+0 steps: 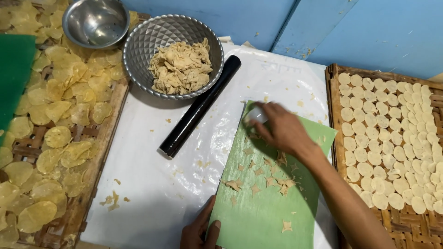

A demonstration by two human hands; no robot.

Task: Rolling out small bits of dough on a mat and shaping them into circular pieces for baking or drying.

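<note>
Here two hands [277,131] [200,230], one green sheet [258,216], two bowls [138,46] [76,30].

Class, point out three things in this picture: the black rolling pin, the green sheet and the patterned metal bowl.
black rolling pin [199,107], head view, middle of its length.
green sheet [258,216], head view, bare lower part.
patterned metal bowl [138,41], head view, left inner wall.

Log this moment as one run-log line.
left hand: steadies green sheet at near edge | right hand: pressing small pale object on sheet's far end, grip unclear | dough scraps: scattered on sheet | rolling pin: lying beside
</note>
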